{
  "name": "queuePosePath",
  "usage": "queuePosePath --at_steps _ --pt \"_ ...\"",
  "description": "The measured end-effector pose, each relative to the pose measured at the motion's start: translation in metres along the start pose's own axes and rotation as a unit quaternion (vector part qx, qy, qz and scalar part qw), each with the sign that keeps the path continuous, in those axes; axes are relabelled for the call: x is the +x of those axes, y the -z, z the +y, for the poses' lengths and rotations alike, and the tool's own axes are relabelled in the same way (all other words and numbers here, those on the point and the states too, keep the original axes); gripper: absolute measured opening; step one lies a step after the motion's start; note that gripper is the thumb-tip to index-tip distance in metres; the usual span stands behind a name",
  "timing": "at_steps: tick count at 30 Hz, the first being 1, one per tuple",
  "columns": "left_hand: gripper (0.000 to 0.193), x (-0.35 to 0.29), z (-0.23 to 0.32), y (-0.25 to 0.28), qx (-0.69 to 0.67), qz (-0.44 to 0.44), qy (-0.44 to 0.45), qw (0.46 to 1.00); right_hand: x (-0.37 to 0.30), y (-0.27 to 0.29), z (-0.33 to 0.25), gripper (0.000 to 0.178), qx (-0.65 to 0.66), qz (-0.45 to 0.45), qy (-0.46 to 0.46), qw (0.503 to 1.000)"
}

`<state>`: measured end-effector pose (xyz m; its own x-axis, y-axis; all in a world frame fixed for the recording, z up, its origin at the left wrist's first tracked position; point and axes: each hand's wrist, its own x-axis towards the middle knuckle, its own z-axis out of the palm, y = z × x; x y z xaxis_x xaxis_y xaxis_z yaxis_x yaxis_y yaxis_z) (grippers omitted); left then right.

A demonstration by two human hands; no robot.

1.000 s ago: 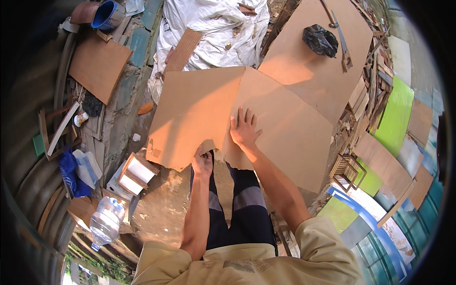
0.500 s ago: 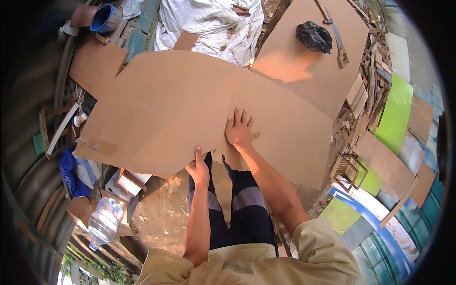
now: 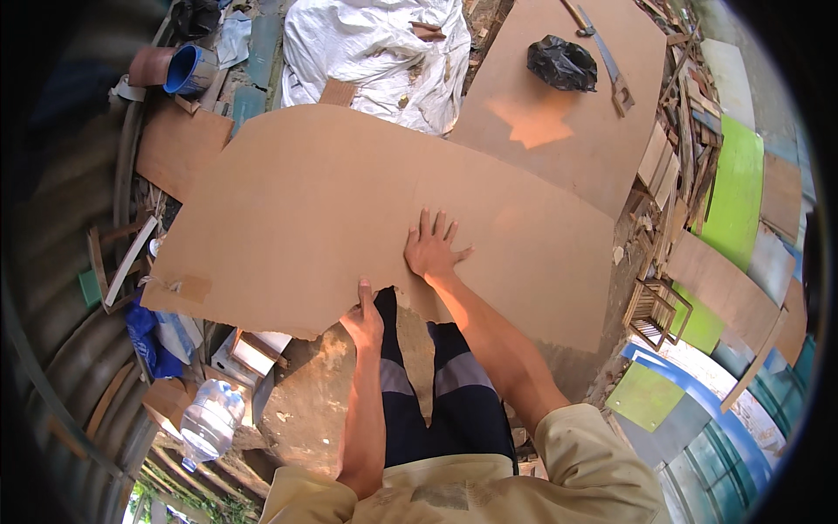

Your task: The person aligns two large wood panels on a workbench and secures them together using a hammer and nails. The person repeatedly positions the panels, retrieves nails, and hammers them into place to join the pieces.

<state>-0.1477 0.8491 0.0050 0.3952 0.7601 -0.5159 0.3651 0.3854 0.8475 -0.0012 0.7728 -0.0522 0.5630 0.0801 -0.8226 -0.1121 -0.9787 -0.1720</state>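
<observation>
A large brown cardboard sheet (image 3: 288, 201) lies spread out in front of me, with a ragged near edge and a strip of tape at its left corner. My left hand (image 3: 363, 321) is closed on that near edge, thumb on top and the other fingers hidden beneath. Flat on the sheet's upper face rests my right hand (image 3: 431, 251), its fingers spread. Between the two hands the edge is notched, and my dark trousers show below it.
Beyond, another brown sheet (image 3: 594, 157) carries a black plastic bag (image 3: 563, 64) and a handsaw (image 3: 611, 70). White sacking (image 3: 375, 61) lies at the far middle. To the left are a blue bucket (image 3: 190, 72) and a clear plastic bottle (image 3: 212, 419). Wood scraps (image 3: 685, 140) line the right.
The view has shifted slightly. My right hand has slid a little left and nearer to me on the cardboard; my left hand still grips the edge.
</observation>
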Motion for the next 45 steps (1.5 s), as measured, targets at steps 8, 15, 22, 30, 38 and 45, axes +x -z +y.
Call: queuePosePath --at_steps 8,15,22,30,38,45 --pt "0.03 -0.05 -0.012 -0.003 -0.1 0.062 0.109 0.987 -0.012 -0.005 0.05 0.067 -0.016 0.013 0.034 0.999" --pt "0.019 -0.041 0.004 -0.002 -0.293 0.054 0.154 0.942 -0.063 0.012 0.103 0.096 0.027 0.077 0.287 0.955" --pt "0.016 -0.057 0.035 -0.019 -0.391 0.042 0.243 0.887 -0.132 0.064 0.119 0.112 0.026 0.118 0.396 0.91" --pt "0.022 -0.087 0.118 -0.07 -0.417 -0.037 0.239 0.876 -0.189 0.095 0.105 0.076 0.09 0.299 0.349 0.884" --pt "0.02 -0.116 0.222 -0.144 -0.421 -0.082 0.209 0.879 -0.233 0.175 0.074 0.07 0.228 0.456 0.339 0.79" --pt "0.03 -0.182 0.303 -0.193 -0.326 -0.253 0.141 0.9 -0.279 0.249 0.061 0.06 0.314 0.565 0.317 0.694"
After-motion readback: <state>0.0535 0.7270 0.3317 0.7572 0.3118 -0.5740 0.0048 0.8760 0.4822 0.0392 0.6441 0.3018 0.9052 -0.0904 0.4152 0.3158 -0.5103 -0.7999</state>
